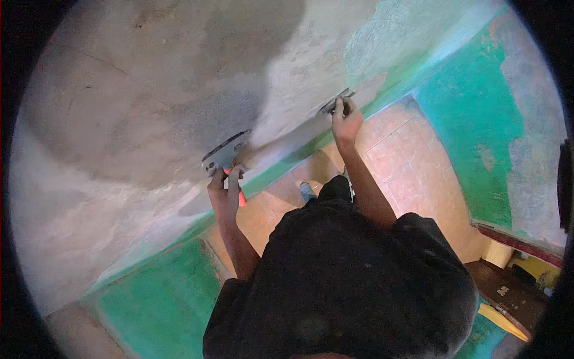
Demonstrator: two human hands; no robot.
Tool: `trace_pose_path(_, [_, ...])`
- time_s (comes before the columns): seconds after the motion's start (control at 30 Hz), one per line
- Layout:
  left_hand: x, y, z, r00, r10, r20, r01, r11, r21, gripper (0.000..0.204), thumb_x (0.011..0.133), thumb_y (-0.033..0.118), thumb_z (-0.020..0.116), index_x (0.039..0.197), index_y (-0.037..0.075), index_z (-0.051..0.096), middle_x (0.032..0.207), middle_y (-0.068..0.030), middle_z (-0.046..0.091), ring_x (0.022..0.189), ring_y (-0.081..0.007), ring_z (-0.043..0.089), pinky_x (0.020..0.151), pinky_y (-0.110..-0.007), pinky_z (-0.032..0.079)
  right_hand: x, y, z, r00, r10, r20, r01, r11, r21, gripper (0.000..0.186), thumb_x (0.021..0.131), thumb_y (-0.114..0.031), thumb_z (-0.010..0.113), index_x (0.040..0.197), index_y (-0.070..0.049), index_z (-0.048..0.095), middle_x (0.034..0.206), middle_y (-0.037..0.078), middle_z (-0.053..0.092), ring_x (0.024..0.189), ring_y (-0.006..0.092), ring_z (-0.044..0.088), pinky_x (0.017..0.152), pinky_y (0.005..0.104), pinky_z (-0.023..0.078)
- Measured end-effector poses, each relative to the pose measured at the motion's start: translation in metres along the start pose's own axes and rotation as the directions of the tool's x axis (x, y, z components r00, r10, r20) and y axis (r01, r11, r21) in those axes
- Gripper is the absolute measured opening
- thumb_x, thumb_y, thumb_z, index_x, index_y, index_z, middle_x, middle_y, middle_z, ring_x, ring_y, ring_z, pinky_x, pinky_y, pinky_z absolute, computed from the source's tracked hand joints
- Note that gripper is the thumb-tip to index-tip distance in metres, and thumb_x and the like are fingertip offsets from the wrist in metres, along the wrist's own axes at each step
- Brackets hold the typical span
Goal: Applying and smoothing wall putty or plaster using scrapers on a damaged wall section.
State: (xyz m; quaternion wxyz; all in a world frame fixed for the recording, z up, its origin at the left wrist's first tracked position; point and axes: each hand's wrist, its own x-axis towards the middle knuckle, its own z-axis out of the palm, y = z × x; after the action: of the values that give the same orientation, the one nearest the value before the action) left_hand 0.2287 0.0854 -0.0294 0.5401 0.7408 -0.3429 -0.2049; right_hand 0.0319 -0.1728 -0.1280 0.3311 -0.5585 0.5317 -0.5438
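My left hand (225,191) is closed on a wide metal scraper (224,152) with an orange handle, held up at the pale, patchy plastered wall (149,102) with its blade edge upward. Dark smears show on the blade. Higher and to the right, my right hand (346,122) grips a second metal blade (330,105), held close to the same wall; its handle is hidden behind my fingers. A darker grey patch covers much of the wall above my left hand.
Pink floor tiles (418,161) and my foot (308,190) show below. Green-painted walls with peeling patches (463,107) stand to the right and lower left (149,305). At the lower right are a dark wooden surface (508,293) and a yellow object (499,320).
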Motion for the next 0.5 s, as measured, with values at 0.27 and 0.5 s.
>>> trace_pose_path(0.27, [0.002,0.002,0.000,0.999,-0.046,-0.026,0.045,0.999,-0.014,0.025,0.091,0.024,0.066,0.085,0.000,0.063,0.074,-0.0042,0.065,0.057,-0.0070,0.051,0.052,-0.026,0.041,0.004,0.005,0.000,0.996,0.088,0.006,-0.088,0.995,0.048,0.029,0.092,-0.020,0.059,0.103,0.006,0.066,0.085,0.020,0.070,0.079,0.0226,0.068,0.073,0.0342,0.052])
trace_pose_path(0.5, [0.002,-0.005,-0.004,1.000,0.020,-0.010,-0.019,0.999,0.032,0.024,0.090,0.023,0.066,0.085,0.000,0.064,0.074,-0.0037,0.065,0.058,-0.0074,0.051,0.053,-0.026,0.041,-0.024,-0.028,0.004,0.988,0.120,0.095,-0.133,0.979,0.153,0.029,0.092,-0.020,0.060,0.101,0.006,0.066,0.079,0.016,0.069,0.072,0.0172,0.064,0.068,0.0329,0.050])
